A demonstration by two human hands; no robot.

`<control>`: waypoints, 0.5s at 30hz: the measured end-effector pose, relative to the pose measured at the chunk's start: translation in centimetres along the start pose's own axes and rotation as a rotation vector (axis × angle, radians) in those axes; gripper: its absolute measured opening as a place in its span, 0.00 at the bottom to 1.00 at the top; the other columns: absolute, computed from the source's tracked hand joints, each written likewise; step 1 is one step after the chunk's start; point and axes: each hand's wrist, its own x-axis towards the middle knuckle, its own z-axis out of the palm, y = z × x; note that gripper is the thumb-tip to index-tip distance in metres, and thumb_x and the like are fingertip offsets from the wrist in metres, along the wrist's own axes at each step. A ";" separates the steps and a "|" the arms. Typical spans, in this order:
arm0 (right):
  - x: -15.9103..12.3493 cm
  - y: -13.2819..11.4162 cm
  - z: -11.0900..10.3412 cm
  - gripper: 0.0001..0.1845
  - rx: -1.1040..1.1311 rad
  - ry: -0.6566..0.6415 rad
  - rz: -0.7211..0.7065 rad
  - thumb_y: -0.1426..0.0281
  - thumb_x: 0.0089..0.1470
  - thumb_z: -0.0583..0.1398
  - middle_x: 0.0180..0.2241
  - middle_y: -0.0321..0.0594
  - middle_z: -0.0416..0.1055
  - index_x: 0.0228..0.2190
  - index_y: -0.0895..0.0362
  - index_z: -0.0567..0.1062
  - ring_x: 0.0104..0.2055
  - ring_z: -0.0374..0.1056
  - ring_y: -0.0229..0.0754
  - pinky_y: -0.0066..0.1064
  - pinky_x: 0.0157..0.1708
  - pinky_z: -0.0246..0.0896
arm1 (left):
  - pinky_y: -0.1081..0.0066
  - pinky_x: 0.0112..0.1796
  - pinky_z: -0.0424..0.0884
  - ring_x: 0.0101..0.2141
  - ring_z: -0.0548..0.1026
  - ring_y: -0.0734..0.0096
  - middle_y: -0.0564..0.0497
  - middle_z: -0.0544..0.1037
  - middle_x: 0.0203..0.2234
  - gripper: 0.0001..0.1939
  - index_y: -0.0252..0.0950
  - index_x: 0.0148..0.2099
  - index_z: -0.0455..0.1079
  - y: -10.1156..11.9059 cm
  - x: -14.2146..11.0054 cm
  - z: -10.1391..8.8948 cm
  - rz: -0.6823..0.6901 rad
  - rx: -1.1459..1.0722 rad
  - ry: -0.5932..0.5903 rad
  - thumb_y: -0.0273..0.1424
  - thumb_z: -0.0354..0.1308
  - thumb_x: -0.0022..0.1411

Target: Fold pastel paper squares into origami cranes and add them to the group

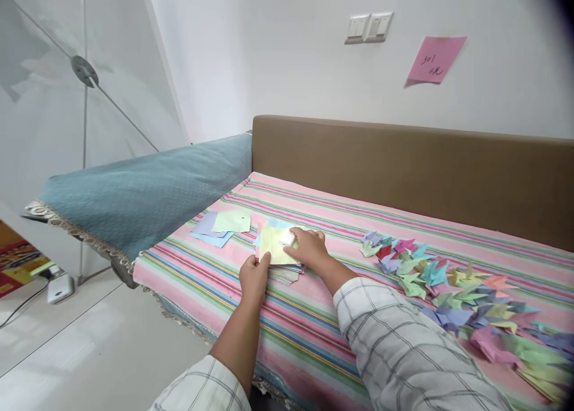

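Observation:
A square sheet of yellow paper (271, 242) lies on top of a stack of coloured paper (284, 275) whose lower sheets poke out at the near side and the back. My left hand (255, 276) is closed at the sheet's near left edge, thumb on top. My right hand (309, 247) grips a small white block (287, 238), which looks like an eraser, against the right part of the yellow sheet. To the left lie a few loose sheets: a pale green sheet (231, 221) with a small dark mark, over a purple sheet (204, 225) and a blue sheet (219, 240).
Many folded paper cranes (434, 273) spread across the striped cover (323, 315) on the right. A brown backrest (403, 171) rises behind, and a blue-draped armrest (156, 183) bounds the left. A white device (60, 288) sits on the floor.

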 end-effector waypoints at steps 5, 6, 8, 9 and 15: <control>-0.4 0.7 0.0 0.27 0.133 0.103 0.032 0.56 0.45 0.59 0.41 0.39 0.73 0.48 0.51 0.66 0.46 0.64 0.45 0.39 0.48 0.42 | 0.77 0.18 0.50 0.17 0.53 0.79 0.60 0.54 0.14 0.20 0.37 0.21 0.54 -0.1 0.5 0.2 0.011 -0.026 -0.002 0.47 0.55 0.50; -0.8 1.2 -0.3 0.28 0.165 0.144 0.034 0.55 0.45 0.59 0.41 0.39 0.73 0.48 0.51 0.66 0.46 0.65 0.45 0.39 0.48 0.42 | 0.77 0.18 0.50 0.17 0.52 0.79 0.60 0.53 0.14 0.20 0.37 0.21 0.54 0.0 0.6 0.1 0.003 -0.029 -0.002 0.47 0.55 0.50; -2.2 2.5 -1.0 0.28 0.215 0.231 0.075 0.55 0.46 0.58 0.42 0.38 0.72 0.49 0.50 0.65 0.46 0.65 0.44 0.39 0.49 0.41 | 0.78 0.18 0.49 0.17 0.52 0.80 0.60 0.52 0.14 0.21 0.37 0.21 0.52 0.2 0.7 0.0 -0.020 -0.051 -0.005 0.46 0.55 0.49; -3.0 3.3 -1.3 0.28 0.223 0.256 0.102 0.55 0.46 0.58 0.43 0.38 0.72 0.49 0.50 0.65 0.46 0.65 0.44 0.40 0.50 0.41 | 0.78 0.18 0.48 0.17 0.51 0.80 0.61 0.52 0.14 0.21 0.38 0.21 0.51 0.2 0.7 -0.2 -0.030 -0.069 -0.007 0.45 0.56 0.49; -8.8 8.9 -0.8 0.30 0.128 0.161 0.269 0.57 0.44 0.59 0.41 0.41 0.72 0.50 0.51 0.64 0.47 0.65 0.48 0.44 0.49 0.43 | 0.77 0.17 0.47 0.16 0.50 0.81 0.61 0.51 0.13 0.21 0.38 0.21 0.50 0.5 0.7 -1.1 -0.067 -0.163 -0.046 0.44 0.58 0.47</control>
